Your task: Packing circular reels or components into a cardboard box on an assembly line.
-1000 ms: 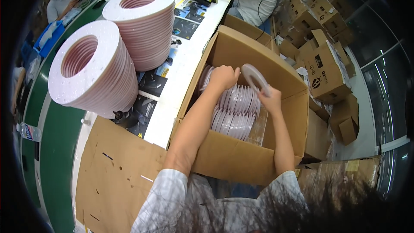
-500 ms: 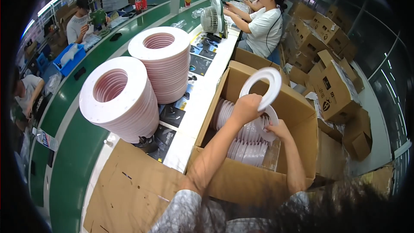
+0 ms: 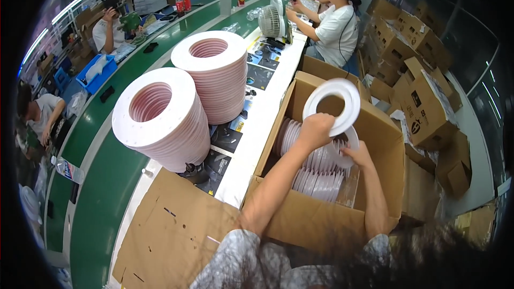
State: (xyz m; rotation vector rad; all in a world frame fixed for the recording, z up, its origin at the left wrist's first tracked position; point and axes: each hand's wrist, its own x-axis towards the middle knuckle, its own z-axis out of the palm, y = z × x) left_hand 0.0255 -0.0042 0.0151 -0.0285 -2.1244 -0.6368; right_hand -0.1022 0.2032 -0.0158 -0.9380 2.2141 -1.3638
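Note:
My left hand (image 3: 317, 130) is closed on the lower edge of a flat white ring (image 3: 351, 108), raised over an open cardboard box (image 3: 383, 168). Below it, my right hand (image 3: 360, 155) pinches the edge of a second white ring (image 3: 341, 159) at the mouth of the box. The two rings overlap in view, so I cannot tell whether they touch. Inside the box, more white rings (image 3: 317, 184) stand on edge in rows. Left of the box rise two tall stacks of pinkish-white rings, a nearer one (image 3: 187, 134) and a farther one (image 3: 222, 93).
Printed dark sheets (image 3: 227, 138) lie on the white bench beside a green conveyor (image 3: 101, 219). A cardboard sheet (image 3: 166, 230) covers the near left. Beyond stand a fan (image 3: 272, 21) and a seated person (image 3: 337, 29). Cartons (image 3: 428, 109) are piled at right; other people work across the conveyor.
The raised ring has turned to face me more squarely. Both hands stay on their rings. The whole view has shifted slightly, and a person across the conveyor has raised a hand.

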